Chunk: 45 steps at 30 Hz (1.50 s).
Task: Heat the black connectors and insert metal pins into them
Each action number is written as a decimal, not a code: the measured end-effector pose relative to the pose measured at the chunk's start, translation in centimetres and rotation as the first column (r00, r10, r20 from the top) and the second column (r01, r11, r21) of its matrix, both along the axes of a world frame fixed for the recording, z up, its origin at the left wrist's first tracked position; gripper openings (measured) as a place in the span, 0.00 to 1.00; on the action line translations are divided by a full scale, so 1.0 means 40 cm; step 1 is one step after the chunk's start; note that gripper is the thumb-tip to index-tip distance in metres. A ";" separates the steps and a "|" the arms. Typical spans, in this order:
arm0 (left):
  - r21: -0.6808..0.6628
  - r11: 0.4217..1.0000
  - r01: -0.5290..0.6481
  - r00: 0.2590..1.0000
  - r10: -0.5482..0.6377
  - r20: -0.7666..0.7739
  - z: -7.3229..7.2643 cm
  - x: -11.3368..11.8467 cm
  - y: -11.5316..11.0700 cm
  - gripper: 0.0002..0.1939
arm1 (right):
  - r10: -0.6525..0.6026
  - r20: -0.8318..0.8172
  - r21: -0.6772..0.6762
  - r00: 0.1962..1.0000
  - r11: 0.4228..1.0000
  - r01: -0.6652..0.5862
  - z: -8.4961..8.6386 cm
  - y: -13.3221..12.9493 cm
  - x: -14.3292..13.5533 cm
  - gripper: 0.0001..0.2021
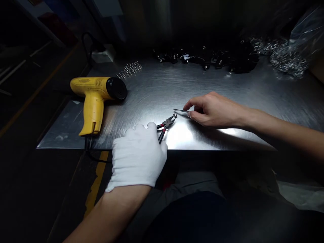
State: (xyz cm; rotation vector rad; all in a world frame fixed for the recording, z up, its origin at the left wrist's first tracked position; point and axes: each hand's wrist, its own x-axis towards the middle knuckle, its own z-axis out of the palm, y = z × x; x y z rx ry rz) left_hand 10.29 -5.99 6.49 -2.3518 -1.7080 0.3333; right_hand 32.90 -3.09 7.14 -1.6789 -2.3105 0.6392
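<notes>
Left hand [138, 156], gloved, closed round the pliers [167, 123]; right hand [215, 109], bare, pinched the rod [180, 110]; the sleeve [175, 115] sat at the pliers' tips over the surface [152, 92]. Sleeve looked light, stiff, probably slippery — best gripped by its sides; rod likely stiff, best held near one end. Count — one pliers, one rod, one sleeve there, one heat gun [93, 104].

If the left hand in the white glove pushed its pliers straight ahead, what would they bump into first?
Probably the thin metal rod in the right hand, just beyond the small metal piece at the tips of the pliers, though depth is unclear.
</notes>
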 end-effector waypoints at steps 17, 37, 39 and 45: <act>-0.007 1.000 -0.029 0.998 0.029 -0.055 -0.011 0.020 -0.008 0.21 | 0.008 0.030 0.005 1.000 1.000 -0.008 -0.031 -0.016 0.015 0.16; -0.078 0.991 -0.107 0.994 0.104 -0.041 -0.007 0.036 0.012 0.22 | 0.004 0.011 0.091 1.000 0.996 -0.005 -0.059 -0.052 0.021 0.14; -0.091 0.988 -0.123 0.992 0.119 -0.050 -0.007 0.038 0.014 0.22 | 0.006 0.002 0.086 1.000 0.996 -0.006 -0.060 -0.053 0.018 0.14; -0.075 0.992 -0.098 0.995 0.098 -0.005 -0.012 0.034 0.014 0.22 | 0.005 -0.011 0.047 1.000 0.999 -0.004 -0.062 -0.058 0.008 0.15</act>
